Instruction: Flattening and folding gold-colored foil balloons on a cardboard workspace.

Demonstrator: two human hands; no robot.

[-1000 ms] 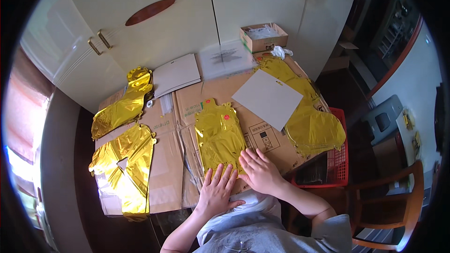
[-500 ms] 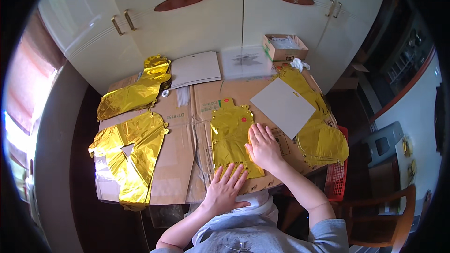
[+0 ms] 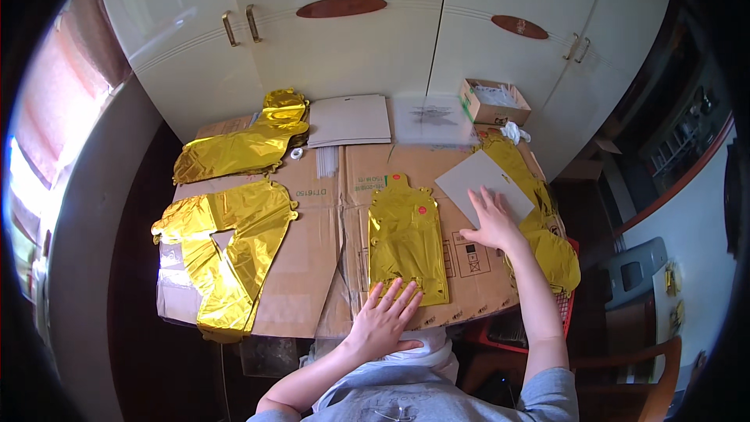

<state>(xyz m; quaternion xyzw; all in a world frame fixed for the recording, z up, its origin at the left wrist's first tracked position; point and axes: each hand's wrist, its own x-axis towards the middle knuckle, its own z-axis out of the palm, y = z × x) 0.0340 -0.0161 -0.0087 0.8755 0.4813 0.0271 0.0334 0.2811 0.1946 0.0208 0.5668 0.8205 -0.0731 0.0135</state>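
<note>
A flattened gold foil balloon [image 3: 408, 238], folded into a narrow upright rectangle, lies in front of me on the cardboard-covered table. My left hand [image 3: 387, 316] rests on its near end with the fingers spread. To the right, my right hand [image 3: 494, 223] reaches over a pale grey card [image 3: 478, 180], fingers apart and the fingertips over its surface; I cannot tell whether they touch it. Under and beyond that card lie more gold foil balloons [image 3: 556, 258]. On the left, another flat gold foil balloon [image 3: 234, 246], shaped like a numeral, hangs slightly over the table's near edge.
Further gold balloons [image 3: 242, 144] lie at the far left, beside a small white roll [image 3: 296, 154]. A stack of grey cards [image 3: 349, 121], a clear plastic sheet [image 3: 433, 121] and an open box [image 3: 494, 101] line the back. A red basket [image 3: 500, 337] stands below the right edge.
My right hand has left the folded balloon's side and moved right, over the grey card. My left hand stays on the near end. The view has shifted slightly.
</note>
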